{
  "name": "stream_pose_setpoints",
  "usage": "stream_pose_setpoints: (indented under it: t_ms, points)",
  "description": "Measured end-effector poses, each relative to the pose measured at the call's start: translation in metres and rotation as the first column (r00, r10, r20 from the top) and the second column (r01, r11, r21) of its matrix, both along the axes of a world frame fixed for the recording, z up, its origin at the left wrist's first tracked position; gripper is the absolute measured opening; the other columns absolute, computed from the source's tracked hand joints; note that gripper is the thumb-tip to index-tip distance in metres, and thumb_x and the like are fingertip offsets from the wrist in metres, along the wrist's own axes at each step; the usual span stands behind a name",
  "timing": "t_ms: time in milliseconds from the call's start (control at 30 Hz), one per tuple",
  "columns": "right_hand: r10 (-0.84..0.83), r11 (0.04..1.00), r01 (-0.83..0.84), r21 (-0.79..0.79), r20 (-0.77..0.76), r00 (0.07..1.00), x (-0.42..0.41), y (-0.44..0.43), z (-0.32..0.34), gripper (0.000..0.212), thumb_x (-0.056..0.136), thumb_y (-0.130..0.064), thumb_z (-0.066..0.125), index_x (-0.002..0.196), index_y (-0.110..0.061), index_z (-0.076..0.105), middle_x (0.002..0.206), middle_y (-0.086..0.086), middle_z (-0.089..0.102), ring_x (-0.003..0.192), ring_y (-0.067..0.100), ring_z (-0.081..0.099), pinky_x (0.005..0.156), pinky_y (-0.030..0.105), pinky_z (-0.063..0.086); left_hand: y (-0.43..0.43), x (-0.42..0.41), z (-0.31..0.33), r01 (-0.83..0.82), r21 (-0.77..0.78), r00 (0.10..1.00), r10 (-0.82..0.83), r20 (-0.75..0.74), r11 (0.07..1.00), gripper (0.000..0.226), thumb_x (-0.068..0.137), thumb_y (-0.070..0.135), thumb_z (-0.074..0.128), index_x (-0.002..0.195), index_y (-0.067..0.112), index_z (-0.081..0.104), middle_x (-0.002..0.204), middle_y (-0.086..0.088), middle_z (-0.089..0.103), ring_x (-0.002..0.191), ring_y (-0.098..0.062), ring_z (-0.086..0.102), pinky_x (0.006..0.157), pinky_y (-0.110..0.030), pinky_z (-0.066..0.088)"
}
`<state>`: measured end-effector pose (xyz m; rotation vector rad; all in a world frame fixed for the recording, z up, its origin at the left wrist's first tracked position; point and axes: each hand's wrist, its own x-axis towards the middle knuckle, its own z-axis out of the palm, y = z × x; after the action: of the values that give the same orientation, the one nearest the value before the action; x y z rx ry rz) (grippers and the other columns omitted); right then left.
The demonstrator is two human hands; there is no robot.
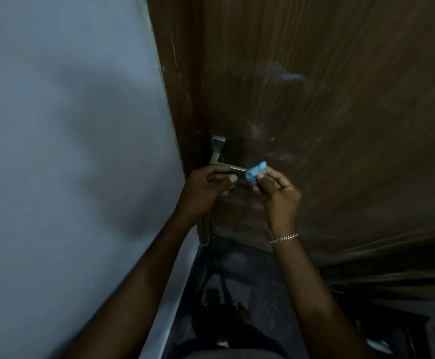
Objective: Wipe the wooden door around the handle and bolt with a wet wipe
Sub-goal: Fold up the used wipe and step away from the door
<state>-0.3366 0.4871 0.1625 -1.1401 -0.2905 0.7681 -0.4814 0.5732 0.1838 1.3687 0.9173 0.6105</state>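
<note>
The brown wooden door fills the upper right, with pale smears on its grain. A metal handle sits at its left edge, and a metal bar runs sideways just below it. My left hand is closed around the left end of that bar. My right hand pinches a crumpled blue wet wipe at its fingertips, and the wipe touches the bar's right end. The lower part of the lock is hidden behind my hands.
A grey-white wall takes up the left side and meets the dark door frame. Below lies a dark floor where my bare feet stand. Dim objects sit at the lower right corner.
</note>
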Motion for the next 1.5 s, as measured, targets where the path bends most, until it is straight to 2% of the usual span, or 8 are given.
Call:
stream_pose_setpoints:
  t_ms: [200, 400, 533, 700, 900, 1133, 1400, 1500]
  points:
    - [0.296, 0.952, -0.304, 0.019, 0.173, 0.939, -0.040, -0.013, 0.024, 0.011, 0.087, -0.005, 0.074, 0.097, -0.008, 0.071, 0.096, 0.009, 0.077, 0.088, 0.019, 0.072, 0.071, 0.027, 0.060, -0.030, -0.026, 0.029, -0.092, 0.241, 0.996, 0.090, 0.021, 0.966, 0.041, 0.078, 0.032, 0.081, 0.115, 0.018, 0.071, 0.111, 0.002, 0.074, 0.103, -0.014, 0.070, 0.090, -0.040, 0.058]
    - [0.597, 0.798, -0.602, 0.024, 0.109, 0.795, -0.076, -0.019, 0.028, 0.010, 0.087, -0.007, 0.069, 0.096, -0.012, 0.068, 0.094, 0.013, 0.073, 0.079, 0.024, 0.070, 0.063, 0.028, 0.057, -0.077, -0.084, 0.028, -0.417, 0.136, 0.908, 0.406, 0.102, 0.898, 0.017, 0.090, 0.021, 0.069, 0.095, 0.006, 0.075, 0.083, -0.006, 0.077, 0.079, -0.019, 0.074, 0.068, -0.031, 0.060]
    - [0.794, 0.607, -0.793, -0.051, 0.093, 0.601, -0.108, -0.038, 0.022, 0.029, 0.091, -0.015, 0.070, 0.119, -0.019, 0.069, 0.119, 0.007, 0.071, 0.103, 0.025, 0.072, 0.072, 0.030, 0.058, -0.132, -0.120, 0.023, -0.621, 0.027, 0.779, 0.612, 0.137, 0.784, 0.020, 0.094, 0.017, 0.064, 0.095, -0.002, 0.069, 0.085, -0.017, 0.074, 0.079, -0.026, 0.074, 0.065, -0.030, 0.060]
    - [0.939, 0.326, -0.931, -0.162, 0.170, 0.299, -0.159, -0.076, 0.015, 0.026, 0.087, -0.015, 0.076, 0.112, -0.012, 0.071, 0.105, 0.008, 0.076, 0.097, 0.025, 0.074, 0.071, 0.031, 0.060, -0.211, -0.162, 0.011, -0.815, -0.024, 0.570, 0.810, 0.140, 0.578, 0.019, 0.094, 0.018, 0.065, 0.091, -0.001, 0.066, 0.080, -0.016, 0.073, 0.076, -0.024, 0.073, 0.068, -0.032, 0.060]
    - [0.984, 0.031, -0.981, -0.190, 0.181, -0.004, -0.231, -0.133, 0.010, 0.015, 0.092, -0.008, 0.069, 0.107, -0.007, 0.072, 0.099, 0.011, 0.077, 0.091, 0.027, 0.074, 0.070, 0.029, 0.059, -0.315, -0.209, -0.006, -0.967, -0.069, 0.234, 0.961, 0.144, 0.246, 0.019, 0.094, 0.018, 0.064, 0.098, 0.000, 0.068, 0.088, -0.018, 0.072, 0.078, -0.024, 0.074, 0.066, -0.029, 0.059]
    - [0.902, -0.336, -0.900, -0.277, 0.181, -0.392, -0.318, -0.210, -0.005, 0.021, 0.090, -0.012, 0.073, 0.111, -0.013, 0.074, 0.100, 0.009, 0.077, 0.091, 0.028, 0.075, 0.073, 0.036, 0.062, -0.432, -0.259, -0.030, -0.996, -0.088, -0.037, 0.994, 0.107, -0.027, 0.015, 0.087, 0.014, 0.073, 0.097, 0.004, 0.072, 0.084, -0.008, 0.070, 0.079, -0.022, 0.072, 0.069, -0.031, 0.059]
    - [0.783, -0.509, -0.760, -0.404, 0.149, -0.604, -0.419, -0.323, -0.050, 0.006, 0.090, -0.011, 0.073, 0.095, -0.008, 0.073, 0.094, 0.017, 0.075, 0.090, 0.041, 0.072, 0.081, 0.057, 0.060, -0.559, -0.327, -0.077, -0.934, -0.126, -0.336, 0.942, -0.002, -0.334, 0.010, 0.088, 0.002, 0.068, 0.091, -0.007, 0.068, 0.075, -0.016, 0.068, 0.064, -0.013, 0.066, 0.057, -0.022, 0.055]
    - [0.773, -0.538, -0.718, -0.442, 0.081, -0.629, -0.457, -0.361, -0.071, 0.013, 0.087, 0.000, 0.073, 0.100, -0.003, 0.072, 0.096, 0.018, 0.076, 0.090, 0.039, 0.073, 0.079, 0.046, 0.062, -0.601, -0.356, -0.100, -0.914, -0.116, -0.384, 0.921, -0.059, -0.389, 0.011, 0.088, -0.001, 0.066, 0.094, -0.010, 0.067, 0.076, -0.015, 0.069, 0.059, -0.008, 0.065, 0.055, -0.019, 0.053]
